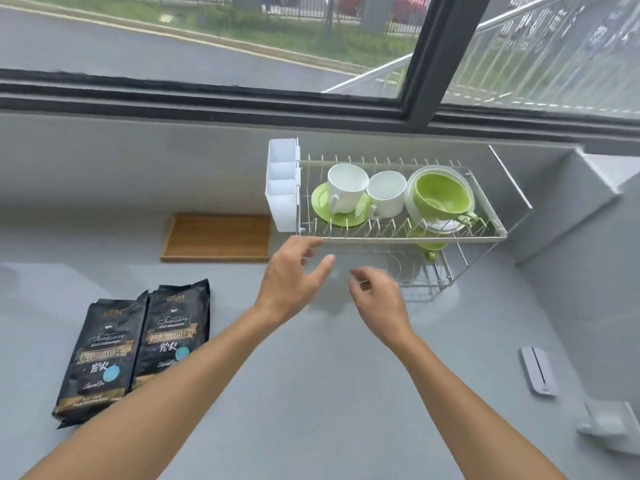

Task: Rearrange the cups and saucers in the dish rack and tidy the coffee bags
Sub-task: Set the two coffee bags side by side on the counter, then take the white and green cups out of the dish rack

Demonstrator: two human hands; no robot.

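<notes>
Two white cups (pixel 367 194), green cup (pixel 441 195) in wire dish rack (pixel 408 239); left hand (pixel 294 282), right hand (pixel 379 299) loosely spread, empty.

A pale grey surface (pixel 311 393) is lit by daylight from a dark-framed window (pixel 420 64) set above a low grey wall (pixel 138 161). Beyond the window, a wet road (pixel 104 50), a grass strip (pixel 277 32) and metal railings (pixel 540 57) are seen. Below the window, a wooden tray (pixel 218 237) is laid against the wall.
</notes>
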